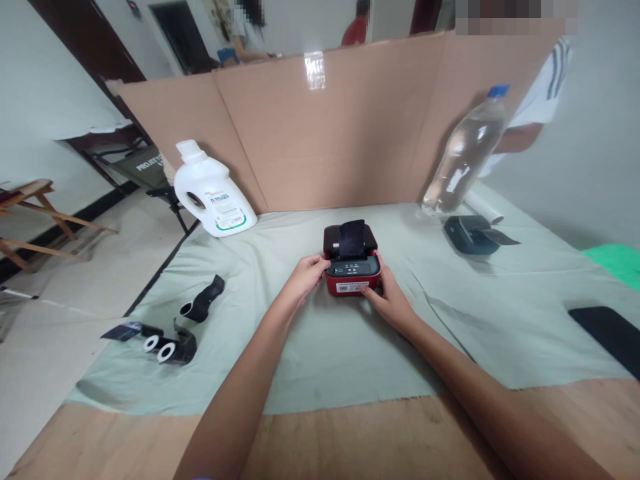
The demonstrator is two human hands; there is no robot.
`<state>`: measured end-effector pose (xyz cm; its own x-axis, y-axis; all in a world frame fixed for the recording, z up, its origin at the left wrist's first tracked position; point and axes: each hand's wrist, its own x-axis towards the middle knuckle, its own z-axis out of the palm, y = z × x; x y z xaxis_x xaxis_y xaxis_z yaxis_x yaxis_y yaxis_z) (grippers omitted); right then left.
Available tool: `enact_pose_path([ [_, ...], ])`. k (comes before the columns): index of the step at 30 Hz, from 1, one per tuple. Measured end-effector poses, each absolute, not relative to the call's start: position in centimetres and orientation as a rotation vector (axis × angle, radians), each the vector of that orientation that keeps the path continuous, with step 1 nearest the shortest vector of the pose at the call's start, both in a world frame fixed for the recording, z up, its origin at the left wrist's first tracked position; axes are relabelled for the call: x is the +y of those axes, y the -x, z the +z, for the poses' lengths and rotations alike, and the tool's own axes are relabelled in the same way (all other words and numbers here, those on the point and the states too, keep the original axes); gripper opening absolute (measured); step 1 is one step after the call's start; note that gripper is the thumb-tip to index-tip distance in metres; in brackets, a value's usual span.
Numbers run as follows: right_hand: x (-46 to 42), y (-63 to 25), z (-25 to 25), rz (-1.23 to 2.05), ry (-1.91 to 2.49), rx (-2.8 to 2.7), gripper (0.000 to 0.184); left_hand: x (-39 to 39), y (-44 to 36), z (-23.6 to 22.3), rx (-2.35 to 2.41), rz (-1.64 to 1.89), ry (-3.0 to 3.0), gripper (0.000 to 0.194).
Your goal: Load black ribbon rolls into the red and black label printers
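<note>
A small red and black portable printer (353, 268) sits on the green cloth, its lid side facing up. A black strip (353, 239) sticks up from its far part, and a white label (350, 287) is on its near side. My left hand (309, 275) is closed at the printer's left edge, thumb and forefinger on its corner and the other fingers curled under. Around the right side wraps my right hand (389, 293), with its thumb on the front near the label. The right fingers are partly hidden behind the casing.
Several black rolls (173, 347) with loose ends lie at left. A white detergent bottle (217, 193) and a clear bottle (467, 153) stand before a cardboard screen (340, 133). A dark device (470, 235) and a black phone-like slab (607, 333) lie at right. People are beyond the screen.
</note>
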<state>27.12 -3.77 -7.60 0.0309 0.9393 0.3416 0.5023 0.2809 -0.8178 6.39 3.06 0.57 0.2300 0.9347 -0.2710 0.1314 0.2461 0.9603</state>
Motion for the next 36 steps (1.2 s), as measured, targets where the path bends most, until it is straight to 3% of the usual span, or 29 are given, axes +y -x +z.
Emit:
enact_pose_path([
  [16,-4.0,-27.1,-7.2,0.614,1.347,-1.608,0.081,3.4,-5.5,-0.1,1.151,0.799,-1.466,0.035],
  [23,-3.8,-27.3,-7.5,0.603,1.327,-1.616,0.084,5.0,-4.7,2.1,1.244,0.962,-1.852,0.032],
  [29,-3.8,-27.3,-7.7,0.592,1.320,-1.617,0.081,8.9,-8.3,4.7,1.201,0.361,-2.462,0.018],
  [36,-3.8,-27.5,-7.8,0.635,1.335,-1.609,0.085,10.3,-12.9,5.8,1.361,-0.356,-2.663,0.031],
])
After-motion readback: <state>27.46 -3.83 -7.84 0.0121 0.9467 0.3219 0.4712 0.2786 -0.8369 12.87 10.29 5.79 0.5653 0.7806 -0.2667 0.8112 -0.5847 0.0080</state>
